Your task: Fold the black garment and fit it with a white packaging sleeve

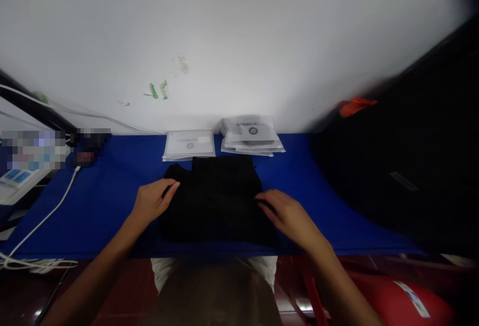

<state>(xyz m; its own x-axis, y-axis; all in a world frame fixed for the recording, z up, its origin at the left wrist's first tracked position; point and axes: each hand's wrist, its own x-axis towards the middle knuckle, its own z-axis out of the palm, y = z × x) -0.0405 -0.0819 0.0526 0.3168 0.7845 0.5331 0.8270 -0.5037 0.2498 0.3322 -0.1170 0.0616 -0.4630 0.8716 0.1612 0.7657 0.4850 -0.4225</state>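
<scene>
A black cloth garment [217,201] lies partly folded on the blue tabletop [112,201] in front of me; its exact kind does not show. My left hand [153,200] pinches the garment's left edge between thumb and fingers. On the other side, my right hand [280,211] has its thumb and fingers closed on the right edge. Just beyond the garment lies a flat white zip bag [190,144]. To its right is a small stack of similar printed bags [251,134].
A large black bulk [374,176] with an orange piece [357,106] fills the right side. At left stand a white device [22,181] and a white cable [56,211]. A white wall [239,41] rises behind the table. Something red [400,298] sits below right.
</scene>
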